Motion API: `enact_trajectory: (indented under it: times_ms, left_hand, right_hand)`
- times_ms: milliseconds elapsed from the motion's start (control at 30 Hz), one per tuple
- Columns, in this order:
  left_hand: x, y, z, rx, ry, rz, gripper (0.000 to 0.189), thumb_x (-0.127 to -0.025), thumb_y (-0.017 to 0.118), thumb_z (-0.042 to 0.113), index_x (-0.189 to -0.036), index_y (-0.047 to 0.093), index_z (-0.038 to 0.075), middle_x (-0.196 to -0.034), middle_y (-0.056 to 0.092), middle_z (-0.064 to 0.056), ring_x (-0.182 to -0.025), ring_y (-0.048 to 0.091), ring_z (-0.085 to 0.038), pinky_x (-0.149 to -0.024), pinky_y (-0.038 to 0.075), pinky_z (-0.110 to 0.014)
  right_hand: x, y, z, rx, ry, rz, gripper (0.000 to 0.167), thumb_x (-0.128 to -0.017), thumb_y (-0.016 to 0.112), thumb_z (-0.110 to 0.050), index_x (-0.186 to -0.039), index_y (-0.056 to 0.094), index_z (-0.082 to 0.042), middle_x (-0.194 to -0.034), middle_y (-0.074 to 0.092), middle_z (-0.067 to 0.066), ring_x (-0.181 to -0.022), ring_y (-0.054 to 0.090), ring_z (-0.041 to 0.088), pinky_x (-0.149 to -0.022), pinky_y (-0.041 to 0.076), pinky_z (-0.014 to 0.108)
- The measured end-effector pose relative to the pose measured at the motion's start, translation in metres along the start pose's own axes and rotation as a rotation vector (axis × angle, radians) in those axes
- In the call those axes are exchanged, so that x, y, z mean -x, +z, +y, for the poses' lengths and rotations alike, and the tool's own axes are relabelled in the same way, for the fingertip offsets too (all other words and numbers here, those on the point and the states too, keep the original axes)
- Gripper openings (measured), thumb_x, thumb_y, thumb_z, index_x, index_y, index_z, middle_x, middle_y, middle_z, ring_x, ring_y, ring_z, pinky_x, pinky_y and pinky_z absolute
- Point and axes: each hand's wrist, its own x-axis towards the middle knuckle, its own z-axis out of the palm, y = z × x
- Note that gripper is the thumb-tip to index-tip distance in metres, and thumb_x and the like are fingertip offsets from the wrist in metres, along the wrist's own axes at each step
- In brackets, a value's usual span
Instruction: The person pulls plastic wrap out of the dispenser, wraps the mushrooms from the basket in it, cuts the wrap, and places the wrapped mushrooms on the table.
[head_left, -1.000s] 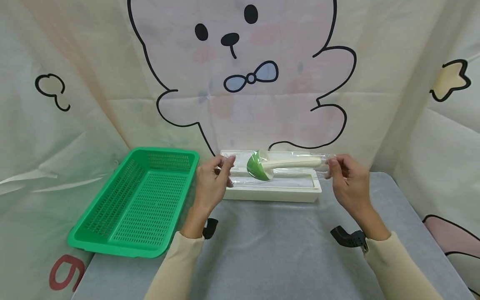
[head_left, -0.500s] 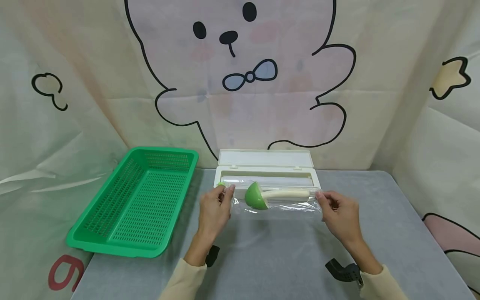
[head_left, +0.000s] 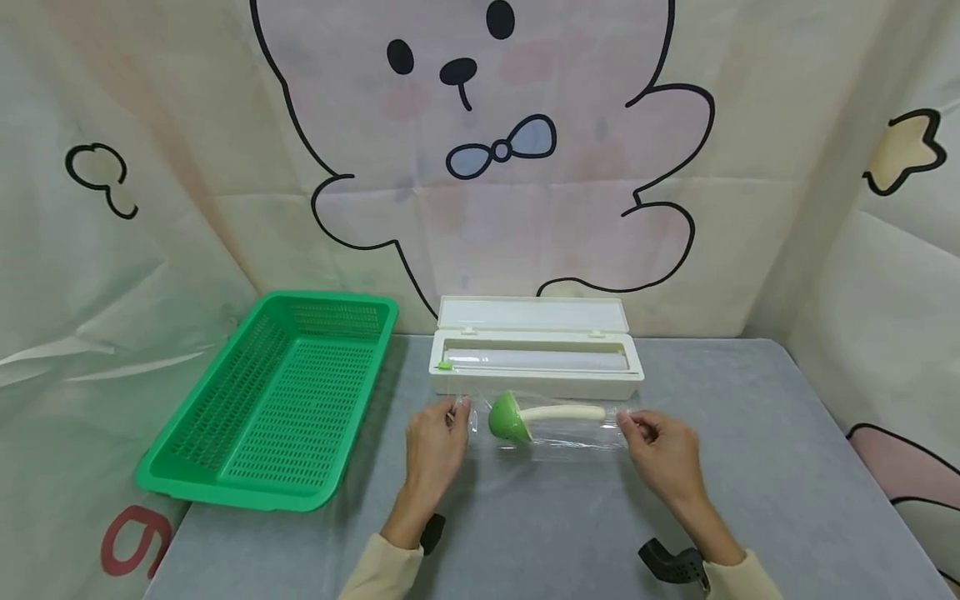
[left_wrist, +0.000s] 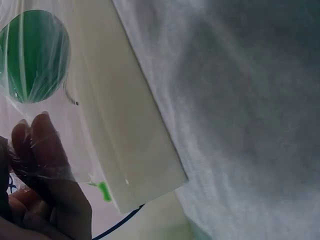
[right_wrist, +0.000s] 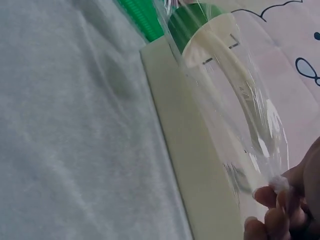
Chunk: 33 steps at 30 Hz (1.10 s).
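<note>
A ladle (head_left: pixel 510 418) with a green bowl and a cream handle lies across a sheet of clear cling film (head_left: pixel 573 446), between my two hands. My left hand (head_left: pixel 437 450) pinches the film's left end, beside the bowl. At the handle end, my right hand (head_left: pixel 666 457) pinches the film, which looks bunched at the fingertips (right_wrist: pixel 265 196) in the right wrist view. Folds of film cover the bowl (left_wrist: pixel 37 57) in the left wrist view. Just behind the ladle stands a white cling film dispenser (head_left: pixel 536 386), lid raised, with a roll (head_left: pixel 536 359) inside.
A green slotted plastic basket (head_left: pixel 266 497) stands on the left of the grey cloth-covered table (head_left: pixel 540 533). The dispenser has a small bright green piece (head_left: pixel 445 365) at its left end. A curtain (head_left: pixel 525 225) with a cartoon bear hangs behind the table.
Both hands have come toward the body and lower, carrying the film and ladle from over the dispenser to in front of it. The hands are also a little closer together.
</note>
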Motion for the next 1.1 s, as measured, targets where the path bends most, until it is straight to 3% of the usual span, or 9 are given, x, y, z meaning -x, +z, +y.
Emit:
enact_trajectory:
  times_ms: [133, 267, 400, 533, 633, 767, 933, 1033, 1100]
  left_hand:
    - [0.002, 0.009, -0.006, -0.082, -0.021, -0.002, 0.036, -0.094, 0.072, 0.017, -0.061, 0.06, 0.013, -0.049, 0.047, 0.006, -0.048, 0.05, -0.016, -0.051, 0.046, -0.04]
    - [0.002, 0.018, -0.014, -0.125, -0.061, -0.015, 0.049, -0.094, 0.074, 0.019, -0.053, 0.047, 0.016, -0.046, 0.037, 0.008, -0.045, 0.044, -0.016, -0.051, 0.044, -0.04]
    - [0.001, 0.027, -0.021, -0.092, -0.179, -0.019, 0.035, -0.091, 0.078, 0.026, -0.072, 0.055, 0.008, -0.051, 0.049, -0.001, -0.052, 0.054, -0.024, -0.052, 0.047, -0.043]
    - [-0.003, 0.032, -0.032, 0.013, -0.319, -0.064, 0.038, -0.089, 0.079, 0.031, -0.099, 0.064, -0.002, -0.058, 0.063, -0.013, -0.055, 0.064, -0.029, -0.055, 0.051, -0.043]
    - [-0.006, 0.033, -0.042, 0.144, -0.399, -0.132, 0.036, -0.091, 0.079, 0.031, -0.086, 0.072, -0.003, -0.053, 0.063, -0.009, -0.047, 0.064, -0.022, -0.051, 0.05, -0.034]
    - [-0.01, 0.033, -0.052, 0.337, -0.493, -0.194, 0.036, -0.09, 0.08, 0.029, -0.074, 0.074, -0.003, -0.053, 0.063, -0.008, -0.048, 0.065, -0.018, -0.05, 0.054, -0.029]
    - [-0.016, 0.028, -0.061, 0.527, -0.564, -0.266, 0.031, -0.094, 0.076, 0.021, -0.091, 0.076, -0.01, -0.068, 0.066, -0.01, -0.058, 0.067, -0.014, -0.061, 0.06, -0.03]
    - [-0.018, 0.025, -0.062, 0.572, -0.584, -0.284, 0.026, -0.096, 0.073, 0.013, -0.1, 0.075, -0.012, -0.076, 0.068, -0.012, -0.061, 0.067, -0.012, -0.064, 0.06, -0.03]
    - [-0.018, 0.025, -0.061, 0.503, -0.569, -0.265, 0.024, -0.095, 0.074, 0.014, -0.099, 0.076, -0.01, -0.074, 0.07, -0.012, -0.059, 0.066, -0.012, -0.061, 0.059, -0.029]
  right_hand:
    - [0.004, 0.006, 0.008, 0.056, -0.033, 0.03, 0.013, -0.085, 0.08, -0.006, -0.073, 0.075, -0.003, -0.054, 0.053, -0.007, -0.048, 0.041, 0.002, -0.049, 0.036, 0.022]
    - [0.005, 0.016, 0.018, 0.1, -0.021, 0.067, 0.015, -0.082, 0.082, -0.009, -0.07, 0.073, -0.006, -0.053, 0.054, -0.008, -0.047, 0.042, 0.002, -0.049, 0.037, 0.026]
    - [0.004, 0.027, 0.027, 0.107, 0.085, 0.05, 0.024, -0.083, 0.082, -0.012, -0.092, 0.065, 0.002, -0.054, 0.058, -0.004, -0.049, 0.05, 0.01, -0.053, 0.041, 0.036]
    - [0.002, 0.036, 0.033, 0.117, 0.196, 0.016, 0.043, -0.087, 0.08, -0.016, -0.115, 0.058, 0.008, -0.057, 0.061, 0.0, -0.054, 0.057, 0.019, -0.064, 0.045, 0.05]
    - [-0.001, 0.042, 0.036, 0.125, 0.239, -0.007, 0.03, -0.088, 0.079, -0.018, -0.103, 0.069, 0.005, -0.06, 0.062, 0.0, -0.057, 0.057, 0.02, -0.066, 0.045, 0.05]
    - [-0.004, 0.047, 0.04, 0.131, 0.237, -0.008, 0.018, -0.087, 0.081, -0.02, -0.08, 0.074, -0.004, -0.06, 0.06, -0.002, -0.055, 0.053, 0.016, -0.058, 0.04, 0.039]
    - [-0.007, 0.049, 0.046, 0.14, 0.183, 0.009, 0.017, -0.084, 0.084, -0.019, -0.075, 0.076, -0.006, -0.058, 0.06, -0.003, -0.054, 0.052, 0.014, -0.054, 0.037, 0.035]
    - [-0.009, 0.049, 0.049, 0.137, 0.16, -0.003, 0.017, -0.083, 0.084, -0.017, -0.074, 0.076, -0.005, -0.058, 0.06, -0.002, -0.054, 0.052, 0.015, -0.054, 0.037, 0.035]
    - [-0.01, 0.05, 0.05, 0.137, 0.159, -0.021, 0.018, -0.083, 0.084, -0.017, -0.074, 0.075, -0.005, -0.058, 0.06, -0.002, -0.055, 0.052, 0.015, -0.054, 0.038, 0.034]
